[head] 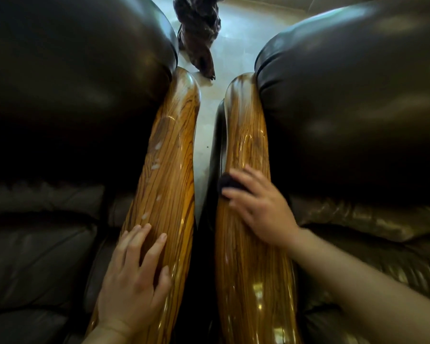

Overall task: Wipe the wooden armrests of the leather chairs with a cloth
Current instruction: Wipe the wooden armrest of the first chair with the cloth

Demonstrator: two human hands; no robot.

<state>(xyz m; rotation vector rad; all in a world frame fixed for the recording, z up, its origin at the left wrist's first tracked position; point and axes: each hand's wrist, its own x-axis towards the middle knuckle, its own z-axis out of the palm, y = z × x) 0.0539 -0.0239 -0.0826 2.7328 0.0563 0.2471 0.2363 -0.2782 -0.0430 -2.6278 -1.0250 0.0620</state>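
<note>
Two glossy striped wooden armrests run side by side up the middle. The left armrest carries whitish smears and droplets along its length. My left hand lies flat on its near part, fingers spread, holding nothing. The right armrest looks shiny. My right hand presses a small dark cloth against this armrest's left side; only a bit of the cloth shows under the fingers.
A dark leather chair fills the left and another leather chair the right. A narrow strip of pale tiled floor runs between the armrests. A dark carved wooden object stands on the floor beyond them.
</note>
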